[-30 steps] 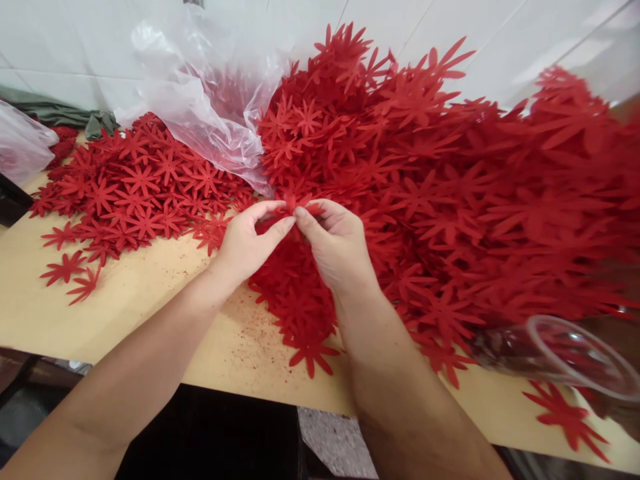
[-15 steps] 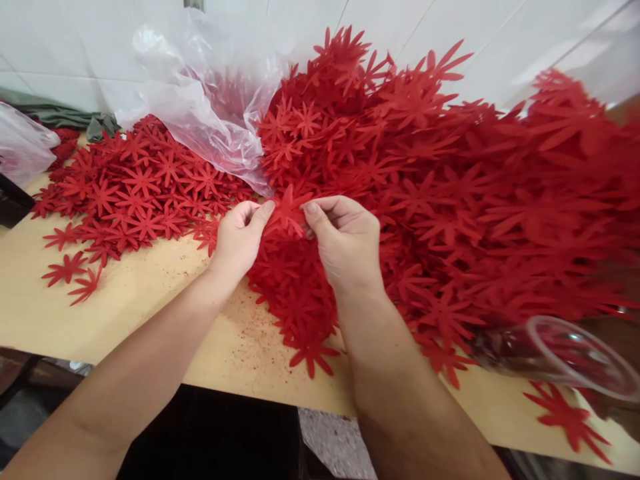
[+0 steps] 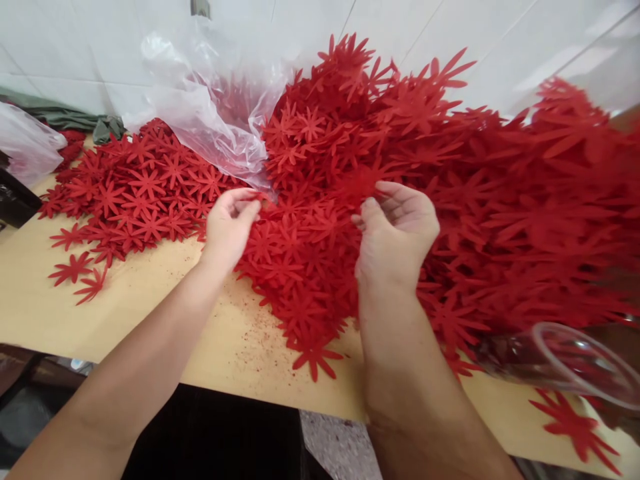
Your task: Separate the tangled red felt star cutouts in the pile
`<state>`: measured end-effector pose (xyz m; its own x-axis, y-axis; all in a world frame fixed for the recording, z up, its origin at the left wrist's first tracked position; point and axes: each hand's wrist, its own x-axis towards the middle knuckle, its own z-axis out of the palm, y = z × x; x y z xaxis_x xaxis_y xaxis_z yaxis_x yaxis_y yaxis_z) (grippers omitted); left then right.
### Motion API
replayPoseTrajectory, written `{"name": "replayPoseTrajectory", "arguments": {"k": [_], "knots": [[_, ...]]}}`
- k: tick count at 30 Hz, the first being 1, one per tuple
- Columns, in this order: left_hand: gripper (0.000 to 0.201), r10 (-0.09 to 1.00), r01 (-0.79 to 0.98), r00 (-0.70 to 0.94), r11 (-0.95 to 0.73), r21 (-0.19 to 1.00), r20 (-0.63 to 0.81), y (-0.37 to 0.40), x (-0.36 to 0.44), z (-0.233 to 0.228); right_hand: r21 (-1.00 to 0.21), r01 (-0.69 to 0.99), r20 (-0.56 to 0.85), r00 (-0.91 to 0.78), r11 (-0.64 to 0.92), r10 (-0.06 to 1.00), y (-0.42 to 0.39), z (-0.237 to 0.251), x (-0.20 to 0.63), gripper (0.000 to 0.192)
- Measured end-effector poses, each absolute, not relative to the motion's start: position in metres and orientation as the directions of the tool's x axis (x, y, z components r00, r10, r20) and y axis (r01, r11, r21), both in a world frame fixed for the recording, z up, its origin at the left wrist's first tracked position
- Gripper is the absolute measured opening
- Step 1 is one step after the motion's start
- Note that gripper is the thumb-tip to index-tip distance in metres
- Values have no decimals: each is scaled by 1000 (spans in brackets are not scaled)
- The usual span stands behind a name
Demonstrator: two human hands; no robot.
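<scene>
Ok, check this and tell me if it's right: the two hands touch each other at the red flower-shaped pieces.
Not quite: the left hand and right hand are apart, with a clear gap between them, as the head view shows; both are at the red flower-shaped pieces.

A bag [image 3: 220, 120] sits between left cutouts [image 3: 143, 193] and right cutouts [image 3: 470, 180] (cup [image 3: 565, 363] far right).

Single head cam, first-person, facing forward and down over the desk [image 3: 145, 293]. Close range: left hand [image 3: 227, 225] and right hand [image 3: 397, 233] sit mid-height, either side of center. Tiled wall [image 3: 480, 30] across the top, floor [image 3: 336, 443] bottom center. Desk's front edge slopes down rightward.
</scene>
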<state>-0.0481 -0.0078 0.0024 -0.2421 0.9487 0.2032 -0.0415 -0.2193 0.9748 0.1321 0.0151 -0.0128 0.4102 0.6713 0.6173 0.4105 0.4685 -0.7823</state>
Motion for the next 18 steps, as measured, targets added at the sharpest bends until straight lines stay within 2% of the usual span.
{"name": "replayPoseTrajectory", "arguments": {"k": [3, 7, 10, 14, 18], "knots": [[24, 958, 132, -80, -265, 955, 276, -14, -38, -4, -705, 551, 678, 340, 445, 652, 6, -5, 128, 29], [25, 898, 444, -22, -385, 809, 439, -21, -32, -10, -502, 756, 784, 191, 421, 590, -8, 5, 118, 23], [24, 858, 583, 37, -434, 686, 512, -25, -32, -12, -442, 783, 784, 101, 438, 612, -10, 3, 116, 18], [28, 851, 658, 138, -462, 595, 507, -30, -30, -12, -406, 770, 767, -6, 493, 641, -3, 3, 108, 17], [30, 862, 729, 207, -452, 515, 464, -29, -28, -15, -383, 729, 639, -235, 567, 733, 7, 24, 81, 18]]}}
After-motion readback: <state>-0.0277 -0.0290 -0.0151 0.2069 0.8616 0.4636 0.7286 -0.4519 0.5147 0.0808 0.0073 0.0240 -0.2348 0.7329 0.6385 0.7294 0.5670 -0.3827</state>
